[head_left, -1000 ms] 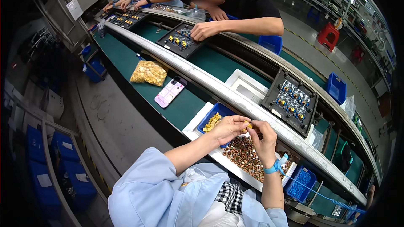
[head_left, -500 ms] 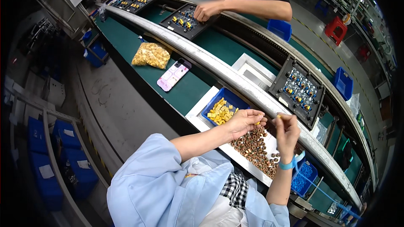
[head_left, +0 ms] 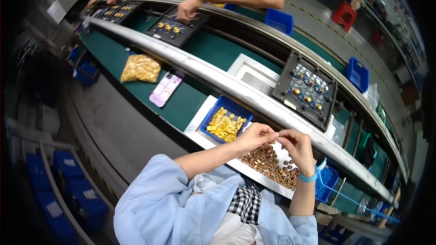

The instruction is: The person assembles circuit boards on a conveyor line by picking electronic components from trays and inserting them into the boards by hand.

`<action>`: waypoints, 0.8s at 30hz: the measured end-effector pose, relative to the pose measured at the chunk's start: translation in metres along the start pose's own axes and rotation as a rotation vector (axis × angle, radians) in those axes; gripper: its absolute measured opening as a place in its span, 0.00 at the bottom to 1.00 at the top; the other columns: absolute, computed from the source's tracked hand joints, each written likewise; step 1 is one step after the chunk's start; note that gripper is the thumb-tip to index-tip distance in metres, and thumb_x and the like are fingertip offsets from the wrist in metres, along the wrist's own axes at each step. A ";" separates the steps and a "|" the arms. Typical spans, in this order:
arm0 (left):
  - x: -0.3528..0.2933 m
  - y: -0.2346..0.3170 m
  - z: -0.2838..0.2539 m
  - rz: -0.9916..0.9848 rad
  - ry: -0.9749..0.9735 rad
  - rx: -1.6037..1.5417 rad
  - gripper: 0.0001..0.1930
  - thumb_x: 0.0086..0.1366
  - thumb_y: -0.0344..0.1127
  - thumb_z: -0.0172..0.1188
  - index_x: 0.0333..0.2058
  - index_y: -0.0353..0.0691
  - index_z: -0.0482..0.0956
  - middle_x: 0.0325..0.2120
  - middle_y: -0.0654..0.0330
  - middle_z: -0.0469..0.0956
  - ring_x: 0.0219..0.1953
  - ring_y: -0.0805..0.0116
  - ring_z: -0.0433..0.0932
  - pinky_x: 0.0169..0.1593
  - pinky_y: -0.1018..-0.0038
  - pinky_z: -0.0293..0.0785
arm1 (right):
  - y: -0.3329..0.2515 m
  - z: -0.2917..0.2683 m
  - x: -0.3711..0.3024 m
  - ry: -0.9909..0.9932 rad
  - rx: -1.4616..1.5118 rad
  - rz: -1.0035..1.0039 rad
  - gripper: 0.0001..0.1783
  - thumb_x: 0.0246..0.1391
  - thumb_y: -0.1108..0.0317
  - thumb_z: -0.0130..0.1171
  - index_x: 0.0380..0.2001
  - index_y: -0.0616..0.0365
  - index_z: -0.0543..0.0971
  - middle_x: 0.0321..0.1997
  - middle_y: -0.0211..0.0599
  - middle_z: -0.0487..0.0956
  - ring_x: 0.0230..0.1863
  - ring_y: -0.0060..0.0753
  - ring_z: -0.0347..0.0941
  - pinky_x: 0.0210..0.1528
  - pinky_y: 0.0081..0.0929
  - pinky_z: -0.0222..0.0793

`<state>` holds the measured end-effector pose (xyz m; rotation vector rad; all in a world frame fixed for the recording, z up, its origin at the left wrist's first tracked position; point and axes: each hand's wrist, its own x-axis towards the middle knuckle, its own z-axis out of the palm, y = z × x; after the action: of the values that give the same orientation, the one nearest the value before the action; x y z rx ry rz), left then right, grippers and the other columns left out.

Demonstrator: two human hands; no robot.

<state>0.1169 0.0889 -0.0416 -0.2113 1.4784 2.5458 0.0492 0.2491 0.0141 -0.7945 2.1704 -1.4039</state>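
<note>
My left hand (head_left: 254,137) and my right hand (head_left: 297,151) meet at the fingertips above a white tray (head_left: 260,175). Both are closed in a pinch, and whatever small piece lies between the fingers is hidden. Beneath them, many small copper-coloured wound coils (head_left: 268,162) lie loose in the tray. Just left of my left hand, a blue bin (head_left: 240,107) holds small yellow blocks (head_left: 222,126). A blue strap with a cord (head_left: 307,178) circles my right wrist.
A metal rail (head_left: 195,63) runs beyond the tray. Past it sit a black fixture tray (head_left: 278,91) with parts and a white frame (head_left: 238,66). A bag of yellow pieces (head_left: 141,69) and a phone (head_left: 165,90) lie left. A co-worker's hand (head_left: 188,9) works at another black tray.
My hands have come together at the fingertips; they were apart, with bits of yellow at the fingers. The view has shifted, and the co-worker's arm has moved over the far black tray.
</note>
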 end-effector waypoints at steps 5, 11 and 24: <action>0.008 0.002 -0.004 -0.003 0.050 -0.077 0.06 0.60 0.31 0.57 0.30 0.33 0.76 0.19 0.64 0.72 0.19 0.83 0.66 0.22 0.92 0.58 | -0.015 -0.002 0.018 0.069 -0.070 -0.021 0.02 0.42 0.78 0.60 0.22 0.66 0.78 0.15 0.32 0.74 0.15 0.18 0.62 0.18 0.15 0.59; 0.025 0.002 -0.005 -0.014 -0.043 -0.339 0.08 0.63 0.31 0.53 0.35 0.32 0.73 0.24 0.61 0.72 0.21 0.82 0.64 0.23 0.91 0.58 | -0.006 0.001 0.026 0.239 -0.043 -0.184 0.05 0.41 0.80 0.60 0.26 0.67 0.78 0.18 0.34 0.76 0.16 0.19 0.65 0.19 0.14 0.61; 0.023 0.034 0.016 -0.147 0.060 -0.421 0.08 0.64 0.29 0.51 0.41 0.34 0.70 0.28 0.54 0.74 0.22 0.77 0.64 0.24 0.87 0.60 | 0.043 -0.140 0.099 0.460 -0.433 -0.075 0.07 0.44 0.79 0.58 0.29 0.70 0.78 0.21 0.38 0.78 0.19 0.25 0.73 0.22 0.16 0.68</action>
<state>0.0859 0.0886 -0.0100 -0.4406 0.8863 2.7153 -0.1217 0.2905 0.0243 -0.7564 2.8921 -1.2579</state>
